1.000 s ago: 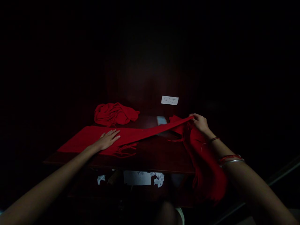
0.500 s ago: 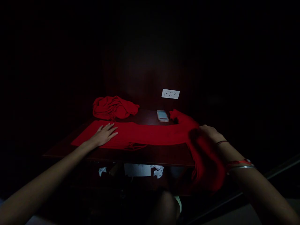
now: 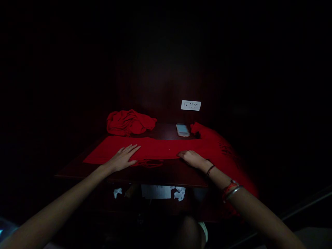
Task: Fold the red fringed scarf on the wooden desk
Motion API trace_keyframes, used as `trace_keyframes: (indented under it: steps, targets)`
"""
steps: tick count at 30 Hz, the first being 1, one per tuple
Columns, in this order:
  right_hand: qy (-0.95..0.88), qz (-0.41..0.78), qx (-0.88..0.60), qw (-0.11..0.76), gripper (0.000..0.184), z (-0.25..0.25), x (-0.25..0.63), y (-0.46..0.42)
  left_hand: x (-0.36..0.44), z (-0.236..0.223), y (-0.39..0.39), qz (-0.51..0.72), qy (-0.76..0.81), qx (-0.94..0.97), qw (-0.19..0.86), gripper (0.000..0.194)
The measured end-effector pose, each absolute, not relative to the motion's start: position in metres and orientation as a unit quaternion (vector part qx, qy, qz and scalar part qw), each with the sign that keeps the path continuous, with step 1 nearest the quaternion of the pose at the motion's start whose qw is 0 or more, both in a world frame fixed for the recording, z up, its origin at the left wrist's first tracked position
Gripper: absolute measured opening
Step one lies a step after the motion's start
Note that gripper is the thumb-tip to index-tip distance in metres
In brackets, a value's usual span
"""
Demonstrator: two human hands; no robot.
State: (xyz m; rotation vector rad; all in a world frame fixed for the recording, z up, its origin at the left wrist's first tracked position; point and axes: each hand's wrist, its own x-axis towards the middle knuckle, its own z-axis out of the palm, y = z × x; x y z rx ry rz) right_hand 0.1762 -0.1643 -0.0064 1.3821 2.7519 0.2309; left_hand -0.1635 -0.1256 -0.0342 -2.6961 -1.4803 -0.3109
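A long red cloth [image 3: 158,148] lies flat across the dark table, with loose cords or fringe at its near edge. On its left half rests my left hand [image 3: 123,160], fingers spread and palm down. My right hand [image 3: 193,159] is at the near edge, right of the middle, its fingers curled onto the fabric; the exact grip is hard to see in the dim light. To the right, more of the cloth hangs past the table and runs behind my right forearm.
A crumpled red cloth [image 3: 131,122] is heaped at the back left. Beside the back edge lies a phone [image 3: 183,130], below a white wall socket [image 3: 191,105]. Pale papers [image 3: 157,192] show under the tabletop [image 3: 160,178]. The surroundings are very dark.
My right hand has come left from the table's right side to the cloth's near edge. The lifted right part of the cloth has dropped. My left hand has shifted slightly right.
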Motion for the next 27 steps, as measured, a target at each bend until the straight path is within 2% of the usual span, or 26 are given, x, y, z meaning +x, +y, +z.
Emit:
trace_keyframes:
  steps: [7,11,15,19,27]
  targets:
    - [0.844,0.082,0.529,-0.028,0.032,-0.016,0.195,-0.154,-0.211,-0.029,-0.112,-0.107,-0.556,-0.822,0.07,0.067]
    - [0.818,0.075,0.567,-0.055,0.033,-0.019,0.195,-0.143,-0.233,-0.042,-0.109,-0.168,-0.622,-0.76,0.087,0.073]
    - [0.803,0.048,0.582,-0.12,0.036,-0.025,0.196,-0.135,-0.237,-0.05,-0.111,-0.225,-0.616,-0.747,0.109,0.078]
    - [0.814,0.022,0.555,-0.169,0.034,-0.03,0.203,-0.134,-0.238,-0.049,-0.109,-0.277,-0.643,-0.71,0.077,0.07]
    - [0.782,0.073,0.572,-0.238,0.034,-0.023,0.213,-0.132,-0.247,-0.054,-0.103,-0.328,-0.604,-0.726,0.03,0.086]
